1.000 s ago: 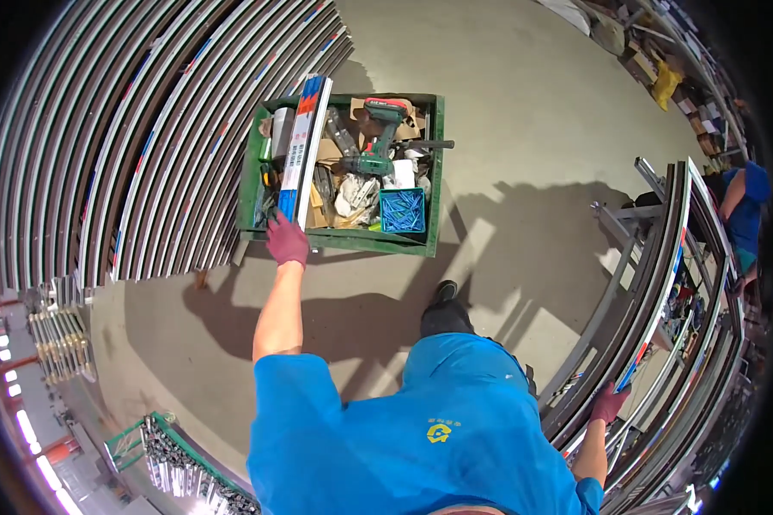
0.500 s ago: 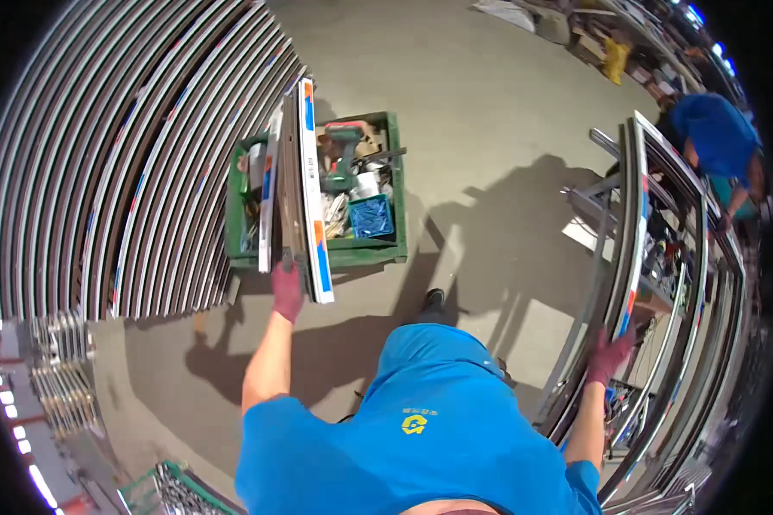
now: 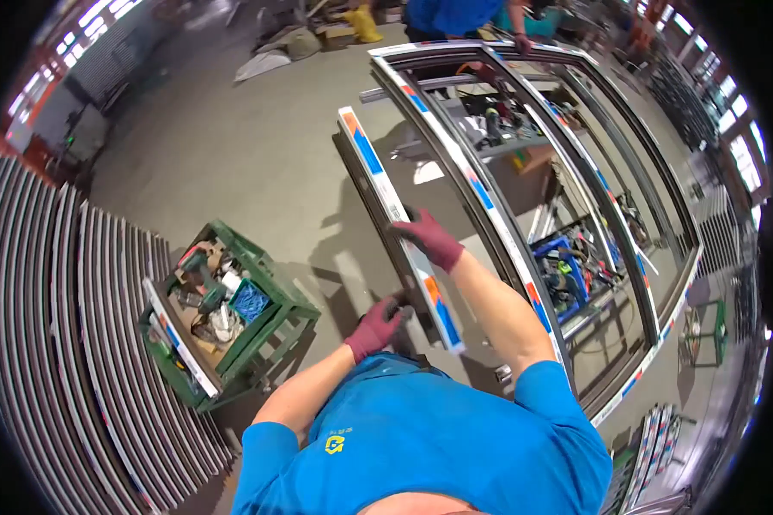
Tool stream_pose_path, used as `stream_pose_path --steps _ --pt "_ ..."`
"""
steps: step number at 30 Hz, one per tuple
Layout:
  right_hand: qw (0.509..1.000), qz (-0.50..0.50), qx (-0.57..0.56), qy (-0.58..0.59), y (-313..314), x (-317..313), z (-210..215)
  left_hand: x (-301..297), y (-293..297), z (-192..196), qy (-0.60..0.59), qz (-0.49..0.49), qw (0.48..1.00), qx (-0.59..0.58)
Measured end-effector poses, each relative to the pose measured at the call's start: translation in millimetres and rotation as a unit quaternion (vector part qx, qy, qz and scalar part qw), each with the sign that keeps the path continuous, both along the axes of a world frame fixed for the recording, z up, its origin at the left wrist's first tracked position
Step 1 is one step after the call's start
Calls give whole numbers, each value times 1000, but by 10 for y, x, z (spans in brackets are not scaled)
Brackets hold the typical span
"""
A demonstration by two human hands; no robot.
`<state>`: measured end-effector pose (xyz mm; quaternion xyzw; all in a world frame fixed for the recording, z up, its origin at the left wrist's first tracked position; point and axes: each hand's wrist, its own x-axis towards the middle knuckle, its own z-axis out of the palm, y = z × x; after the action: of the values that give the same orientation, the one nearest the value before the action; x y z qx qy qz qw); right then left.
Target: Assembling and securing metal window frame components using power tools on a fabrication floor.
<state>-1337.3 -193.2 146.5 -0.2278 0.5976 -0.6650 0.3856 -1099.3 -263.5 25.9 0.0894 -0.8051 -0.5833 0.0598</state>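
Between open floor [image 3: 223, 163] and dark-metal frame [image 3: 481, 192], gripping white-blue-orange bar [image 3: 387, 197] in maroon-gloved right hand [image 3: 435, 241]; cannot tell left hand's [image 3: 376, 330] grip

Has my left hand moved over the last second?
Yes. Judged against the green crate, your left hand has moved away: it was at the near edge, now it's apart, toward the large frame.

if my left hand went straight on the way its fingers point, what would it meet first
Most likely the dark side of the long white-faced bar that your right hand grips; your left hand may already touch it, as depth is unclear here.
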Motion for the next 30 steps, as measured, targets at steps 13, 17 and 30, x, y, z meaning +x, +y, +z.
stream_pose_path --steps 13,17,30 --pt "974 -77 190 99 2129 1404 -235 -1510 -909 1056 -11 -102 960 259" --pt "933 -167 311 68 1905 1830 197 -1623 -905 929 -15 -106 943 315" --pt "754 -205 549 298 1590 2310 400 -2143 -1170 1743 -14 -320 939 -128"
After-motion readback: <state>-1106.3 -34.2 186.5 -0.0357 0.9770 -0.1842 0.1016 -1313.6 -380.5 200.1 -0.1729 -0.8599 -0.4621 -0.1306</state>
